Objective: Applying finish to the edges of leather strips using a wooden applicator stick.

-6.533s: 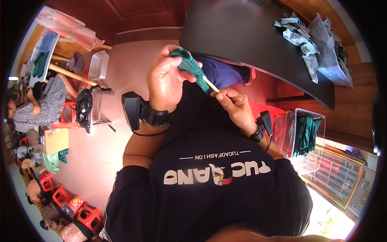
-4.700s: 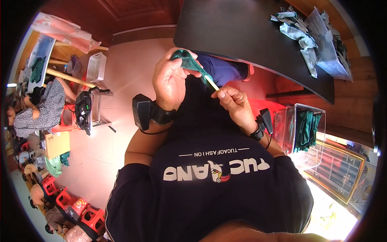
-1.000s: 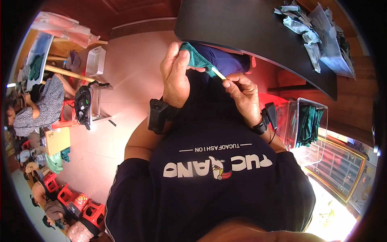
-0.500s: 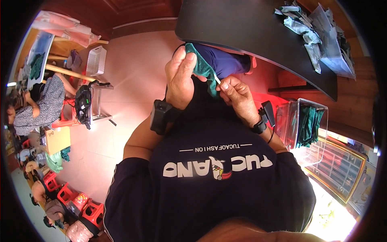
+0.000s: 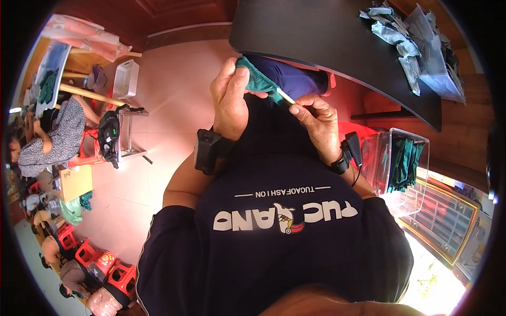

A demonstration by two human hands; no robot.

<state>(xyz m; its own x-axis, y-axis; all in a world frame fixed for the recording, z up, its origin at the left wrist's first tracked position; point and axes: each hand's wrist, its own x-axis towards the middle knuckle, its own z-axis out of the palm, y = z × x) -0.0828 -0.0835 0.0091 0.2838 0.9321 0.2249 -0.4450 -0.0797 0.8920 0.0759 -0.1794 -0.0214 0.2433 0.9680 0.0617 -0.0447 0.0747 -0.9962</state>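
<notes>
A piece of dark green velvety cloth (image 5: pixel 261 79) is pinched at its upper end by my left hand (image 5: pixel 230 100), thumb on top. Between thumb and fingers of my right hand (image 5: pixel 316 118) is a thin pale stick (image 5: pixel 285 95). The stick's far end meets the lower right part of the cloth; whether it goes inside I cannot tell. Both hands are in front of my chest, above my lap, near the dark table's edge.
On the black table (image 5: pixel 316 39) lie crumpled grey-green strips (image 5: pixel 395 39) beside a clear plastic bag (image 5: pixel 435 63). A clear bin (image 5: pixel 408 203) with green cloth pieces (image 5: pixel 405 164) stands at my right. At left are a white basket (image 5: pixel 126 79), a metal-legged stool (image 5: pixel 129 137) and other people.
My right hand has drawn slightly right, and more of the pale stick shows outside the cloth. My left hand has shifted a little left with the cloth.
</notes>
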